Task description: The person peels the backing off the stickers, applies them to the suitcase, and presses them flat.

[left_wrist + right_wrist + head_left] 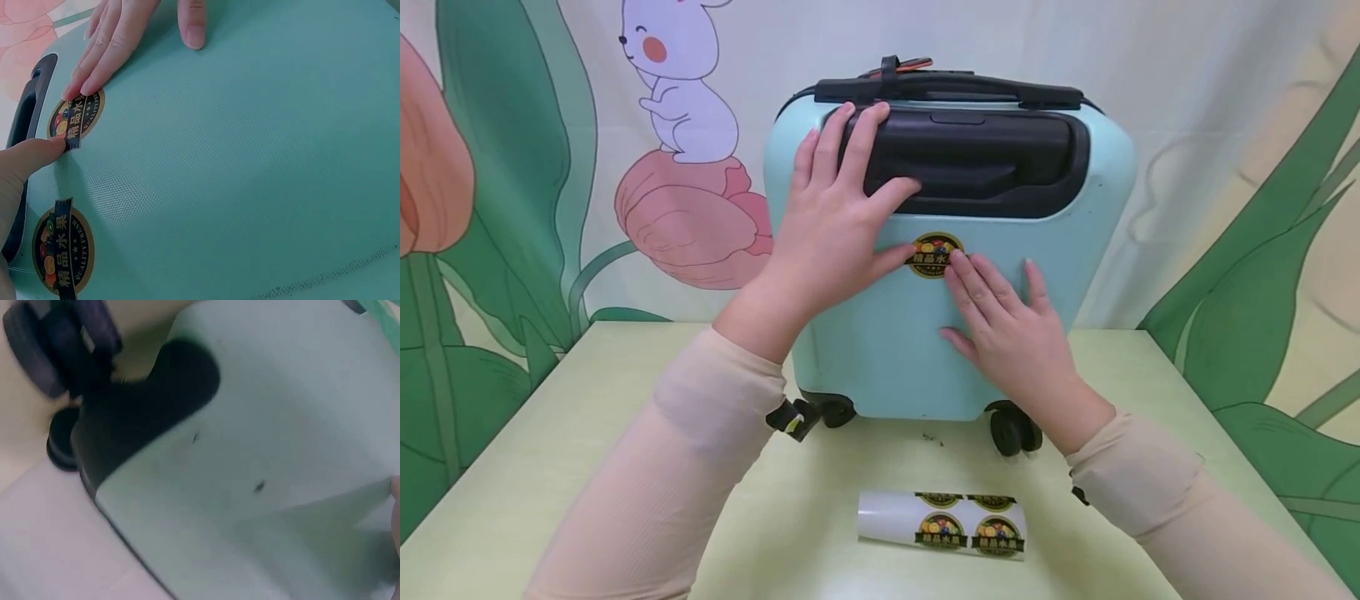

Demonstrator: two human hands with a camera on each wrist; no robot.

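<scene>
Sticker [934, 260] is touched by the spread left hand [835, 221] and straight-fingered right hand [1013, 329].

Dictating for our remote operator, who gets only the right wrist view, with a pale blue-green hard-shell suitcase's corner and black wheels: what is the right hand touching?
Observer: The bare right hand touches the right edge, in the head view, of a round black-and-gold fruit sticker on the pale blue-green hard-shell suitcase.
Operator: And where is the left hand?
Observer: The bare left hand has its thumb on that sticker's opposite edge.
Operator: Any other sticker on the suitcase?
Observer: Yes, the left wrist view shows a second, matching round sticker on it.
</scene>
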